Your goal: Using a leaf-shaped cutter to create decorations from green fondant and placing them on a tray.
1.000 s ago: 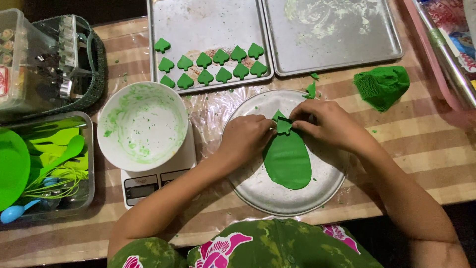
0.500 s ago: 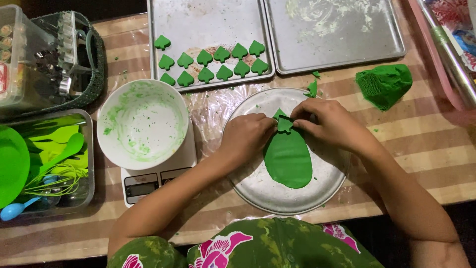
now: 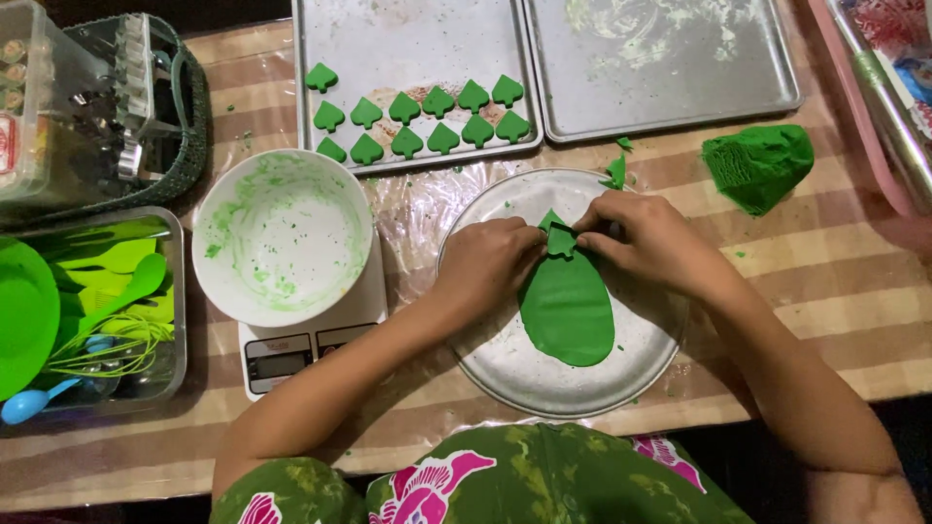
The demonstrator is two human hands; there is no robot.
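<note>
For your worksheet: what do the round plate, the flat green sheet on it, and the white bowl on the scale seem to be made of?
The round plate looks like dull metal: grey, scuffed sheen. The flat green sheet, worked by the left hand and right hand, seems soft dough or paste: matte, smooth, cut at the top. The white bowl looks like plastic or glazed ceramic; I cannot tell which.

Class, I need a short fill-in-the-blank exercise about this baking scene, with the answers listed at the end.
1. Both hands, left hand and right hand, work at the top of a flat sheet of ____ dough.
2. The dough lies on a round metal ____.
3. The white bowl stands on a kitchen ____.
4. The cut-out shapes sit on the ____ of the two trays.

Answers: green; plate; scale; left
</note>
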